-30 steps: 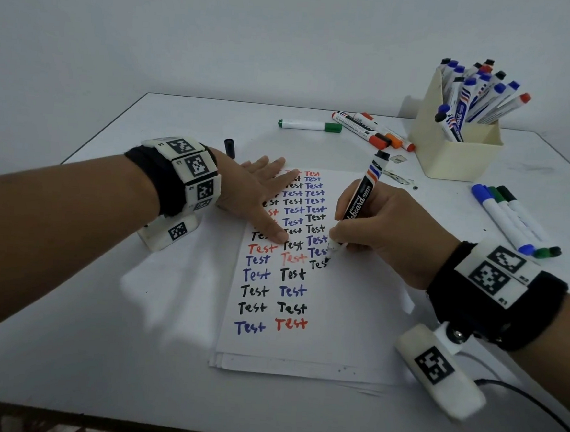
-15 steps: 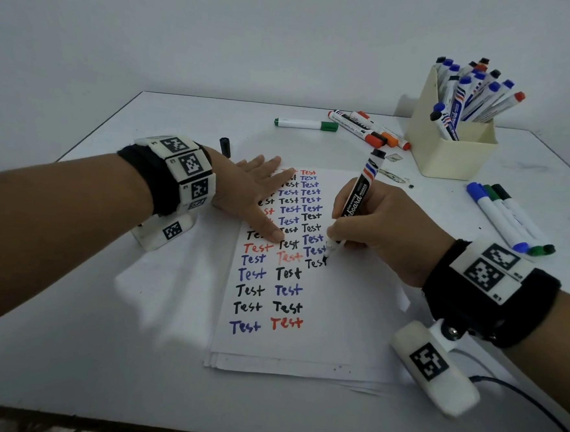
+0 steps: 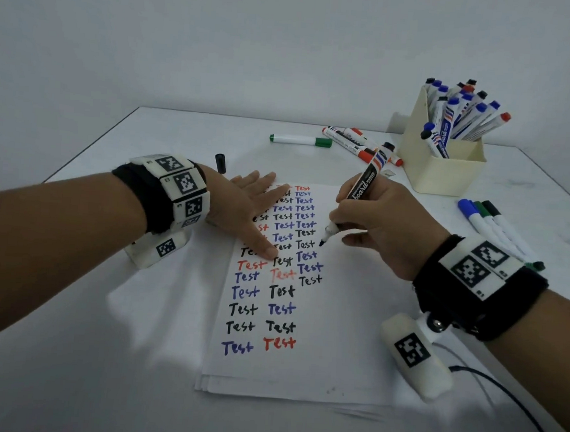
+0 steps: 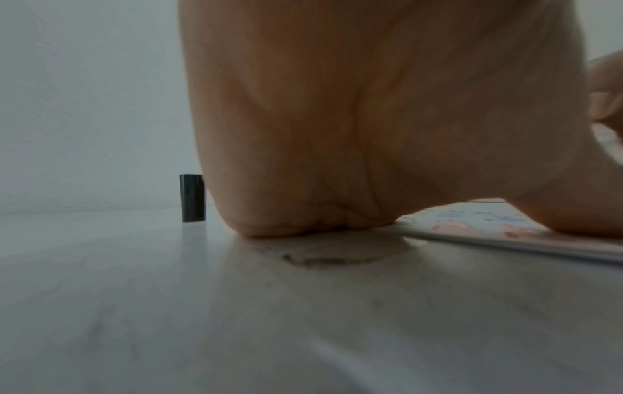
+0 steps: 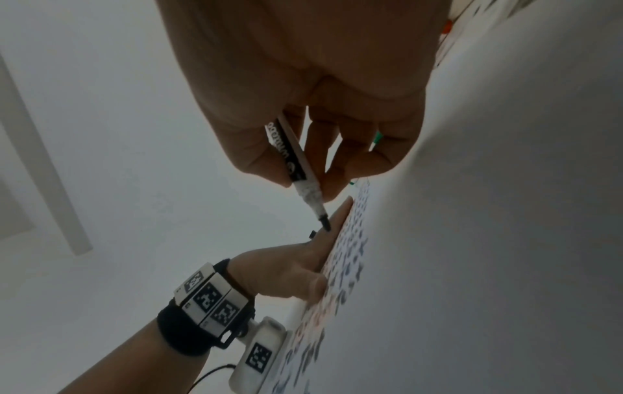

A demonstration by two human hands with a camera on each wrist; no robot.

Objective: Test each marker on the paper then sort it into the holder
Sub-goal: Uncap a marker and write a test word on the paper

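Observation:
A white sheet of paper [image 3: 337, 320] covered with rows of "Test" in black, blue and red lies in the middle of the table. My right hand [image 3: 374, 222] grips an uncapped black marker [image 3: 357, 194], its tip lifted just above the paper beside the third column; the same marker [image 5: 300, 170] shows in the right wrist view. My left hand [image 3: 253, 210] lies flat with straight fingers on the paper's upper left part. The cream holder [image 3: 445, 169] at the back right is full of several markers. A black cap [image 3: 220, 162] stands behind my left hand.
A green marker [image 3: 300, 140] and a few red and orange markers [image 3: 356, 143] lie at the back of the table. Blue, green and black markers [image 3: 492, 227] lie to the right of the paper. A black cable [image 3: 516, 407] runs from my right wrist.
The right hand has lifted the marker off the finished black "Test" and moved it up and away along the third column. The left hand has stayed flat on the paper.

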